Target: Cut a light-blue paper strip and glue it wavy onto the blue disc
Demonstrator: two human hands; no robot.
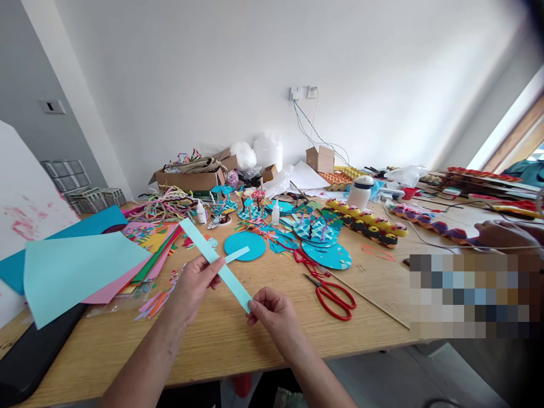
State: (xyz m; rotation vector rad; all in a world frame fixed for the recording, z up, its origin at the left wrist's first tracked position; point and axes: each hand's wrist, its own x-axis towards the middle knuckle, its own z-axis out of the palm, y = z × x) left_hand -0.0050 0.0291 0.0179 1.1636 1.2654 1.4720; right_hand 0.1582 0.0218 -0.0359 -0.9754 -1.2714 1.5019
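A long light-blue paper strip (pixel 233 283) slants between my two hands above the wooden table. My left hand (pixel 196 283) pinches it near the middle, thumb on top. The strip's lower right end is between the thumb and fingers of my right hand (pixel 272 311). A shorter light-blue piece (pixel 237 254) sticks out to the right beside my left fingertips; whether it is joined to the strip I cannot tell. Behind it lies a round blue disc (pixel 255 241). Red-handled scissors (pixel 334 296) rest on the table to the right of my right hand.
Coloured paper sheets (pixel 85 266) are stacked at left. Glue bottles (pixel 200 212), paper-decorated blue discs (pixel 325 255) and painted egg-carton strips (pixel 368 221) stand farther back. A thin stick (pixel 374 303) lies at right. Another person's hand (pixel 505 235) is at the far right.
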